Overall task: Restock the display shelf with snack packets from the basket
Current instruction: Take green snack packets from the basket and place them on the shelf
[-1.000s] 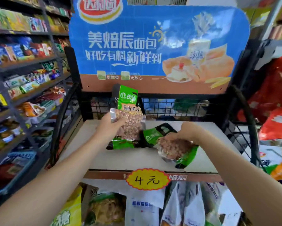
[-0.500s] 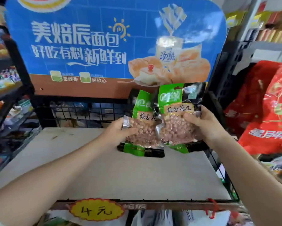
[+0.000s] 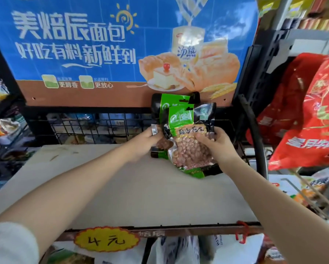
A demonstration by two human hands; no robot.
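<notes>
Two green-and-black peanut packets stand at the back right of the pale display shelf (image 3: 121, 197). The front packet (image 3: 190, 147) leans tilted, overlapping the rear packet (image 3: 171, 103), which stands upright against the black wire back. My right hand (image 3: 217, 147) grips the front packet by its right side. My left hand (image 3: 142, 143) holds the rear packet's left edge, thumb on its clear corner. The basket is out of view.
A blue bread advertisement board (image 3: 121, 50) rises behind the shelf. A black wire grid (image 3: 95, 128) lines the back. Red bags (image 3: 308, 115) hang at the right. A yellow price tag (image 3: 106, 240) sits on the front rail, with white packets below it.
Both packets have moved rightward along the shelf. The right-hand packet has gone from lying flat, to upright beside the other, to overlapping in front of it.
</notes>
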